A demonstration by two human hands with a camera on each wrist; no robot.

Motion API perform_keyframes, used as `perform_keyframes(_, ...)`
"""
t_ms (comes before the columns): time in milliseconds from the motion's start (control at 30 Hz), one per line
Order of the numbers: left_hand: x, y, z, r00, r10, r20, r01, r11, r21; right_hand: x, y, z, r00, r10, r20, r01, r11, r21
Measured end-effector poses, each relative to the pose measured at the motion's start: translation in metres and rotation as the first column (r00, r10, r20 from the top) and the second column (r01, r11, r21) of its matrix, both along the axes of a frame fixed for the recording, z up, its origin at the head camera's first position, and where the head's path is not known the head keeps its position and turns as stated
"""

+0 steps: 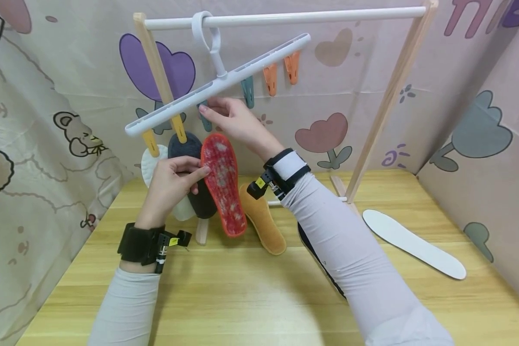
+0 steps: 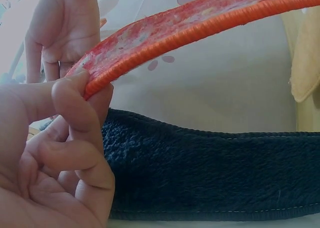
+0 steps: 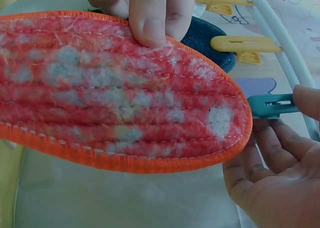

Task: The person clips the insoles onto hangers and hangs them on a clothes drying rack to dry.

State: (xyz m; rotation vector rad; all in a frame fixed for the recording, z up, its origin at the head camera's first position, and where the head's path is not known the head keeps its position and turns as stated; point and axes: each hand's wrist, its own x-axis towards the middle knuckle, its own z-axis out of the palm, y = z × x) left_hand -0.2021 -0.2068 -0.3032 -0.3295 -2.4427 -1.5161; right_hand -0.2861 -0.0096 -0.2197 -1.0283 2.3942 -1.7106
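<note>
My left hand (image 1: pixel 169 185) pinches the edge of a red insole (image 1: pixel 223 185) with orange trim between thumb and fingers. Thumb and fingers of my right hand (image 1: pixel 242 122) are on a teal clothespin (image 3: pixel 272 106) under the white hanger (image 1: pixel 251 67). The clothespin's tip meets the insole's rounded end in the right wrist view; I cannot tell whether it bites the edge. Behind the left hand, a dark fuzzy insole (image 2: pixel 210 173) hangs from a yellow clothespin (image 1: pixel 179 129). Farther left, a white insole (image 1: pixel 148 166) hangs from another yellow clothespin (image 1: pixel 150 142).
The tilted hanger hooks over a white rod (image 1: pixel 328 17) on a wooden frame (image 1: pixel 391 101). Another teal clothespin (image 1: pixel 248 91) and two orange clothespins (image 1: pixel 291 68) dangle at right. A tan insole (image 1: pixel 264 221) is behind; a white insole (image 1: pixel 415 244) and a dark-edged one (image 1: pixel 320 262) lie right.
</note>
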Motion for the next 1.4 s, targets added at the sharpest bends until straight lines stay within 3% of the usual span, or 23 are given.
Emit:
perform_keyframes(567, -0.003, 0.000, -0.001, 1.000, 0.007, -0.014, -0.007, 1.000, 0.006, -0.002, 0.000, -0.003, 0.993, -0.051, -0.106, 0.043, 0.996, -0.080)
perform_keyframes(1100, -0.003, 0.005, -0.004, 1.000, 0.006, -0.022, -0.005, 0.999, 0.046, 0.005, 0.002, -0.004, 0.989, -0.103, -0.110, 0.094, 0.992, -0.086)
perform_keyframes(1400, -0.002, 0.004, 0.000, 0.999, 0.010, -0.041, -0.007, 0.996, 0.088, 0.007, 0.002, -0.003, 0.988, -0.103, -0.114, 0.093, 0.992, -0.089)
